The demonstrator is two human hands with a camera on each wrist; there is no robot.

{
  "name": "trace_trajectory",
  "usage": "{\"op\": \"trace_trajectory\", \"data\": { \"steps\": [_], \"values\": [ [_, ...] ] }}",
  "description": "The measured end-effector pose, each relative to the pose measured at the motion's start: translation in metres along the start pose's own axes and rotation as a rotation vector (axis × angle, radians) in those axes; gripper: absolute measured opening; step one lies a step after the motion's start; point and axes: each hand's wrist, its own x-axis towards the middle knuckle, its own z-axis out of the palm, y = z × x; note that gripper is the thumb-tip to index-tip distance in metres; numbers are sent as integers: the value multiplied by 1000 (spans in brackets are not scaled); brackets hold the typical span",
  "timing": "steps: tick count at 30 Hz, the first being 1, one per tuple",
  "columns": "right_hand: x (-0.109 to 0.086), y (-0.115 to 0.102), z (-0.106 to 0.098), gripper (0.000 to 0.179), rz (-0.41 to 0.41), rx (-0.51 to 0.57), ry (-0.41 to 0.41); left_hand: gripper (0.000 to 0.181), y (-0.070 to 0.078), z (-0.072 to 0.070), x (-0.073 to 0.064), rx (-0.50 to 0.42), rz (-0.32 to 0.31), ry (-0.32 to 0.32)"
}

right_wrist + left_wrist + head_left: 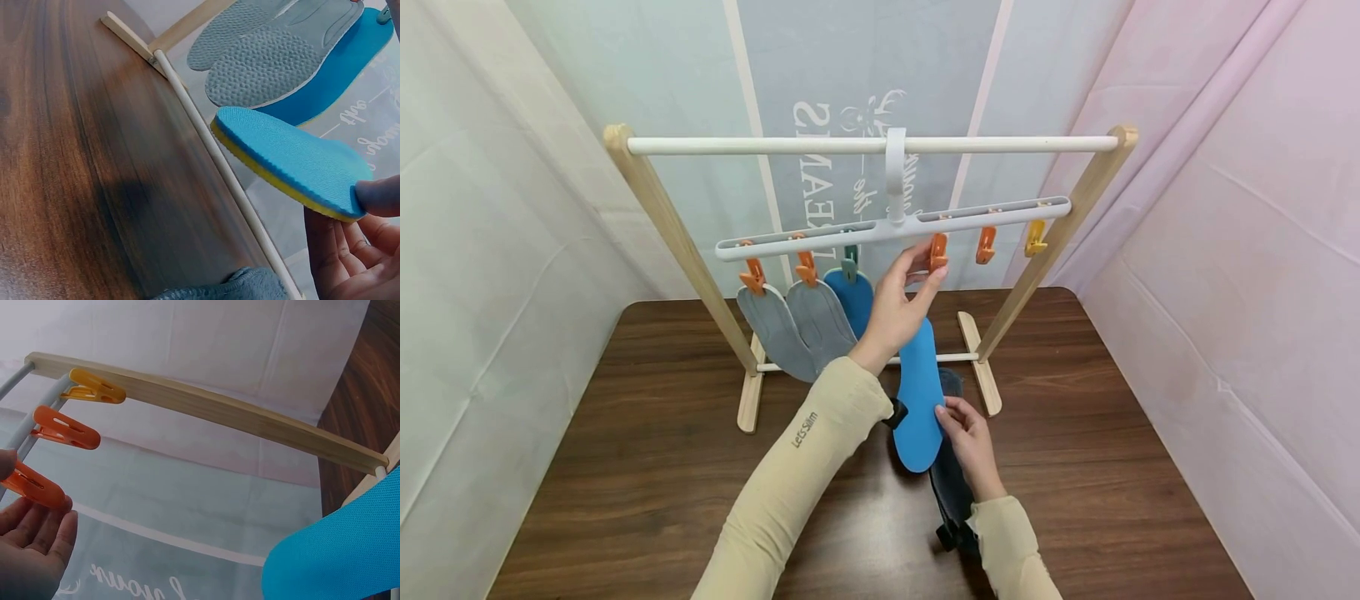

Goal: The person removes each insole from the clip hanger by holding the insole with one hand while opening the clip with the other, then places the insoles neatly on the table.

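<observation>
My left hand (895, 300) was pinching a bright orange plastic clothes-peg clip (938, 252) between thumb and fingers, just right of the middle of a slotted white plastic hanger (992, 219). My right hand (972, 433) pinched the right edge of a sky-blue, textured insole (920, 400), thumb on its blue face; the right wrist view showed a yellow layer along the edge. That insole hung in my grip above the dark brown wood-grain table (625, 467), in front of a pale wooden stand (681, 250), its upper end below the clip and apart from it.

The hanger was hooked over the stand's white top rod (760, 146), tilted a little, its right end higher. From its left end hung two orange plastic clips (806, 271), each gripping a grey insole with a bumpy surface (775, 333); beside them a green plastic clip (850, 265) held a second blue insole (853, 300). Toward the hanger's right end hung another orange clip (986, 245), then a yellow plastic clip (1035, 239) nearest the tip.

Below my right hand lay a dark fabric item (952, 492), partly hidden, so I could not tell its shape. The stand's feet stood near the table's back edge.
</observation>
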Motion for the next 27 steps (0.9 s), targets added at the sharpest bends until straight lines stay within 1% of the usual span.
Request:
{"op": "trace_trajectory", "data": {
  "steps": [2,5,10,17,20,27],
  "values": [
    [-1,1,0,30,2,-12,-5,48,-1,-1,-2,9,-21,-11],
    [-1,2,0,30,9,-26,-7,51,-3,-2,-5,34,-68,-34],
    [-2,5,0,29,14,-37,-4,54,-6,-4,-10,97,-124,-82],
    [-5,9,0,29,31,-66,-21,50,-6,-9,-23,241,-180,-112],
    [-6,10,0,28,49,-72,-28,46,-5,-12,-28,269,-190,-118],
    [-9,13,1,29,63,-86,-59,37,-4,-19,-36,292,-159,-118]
  ]
}}
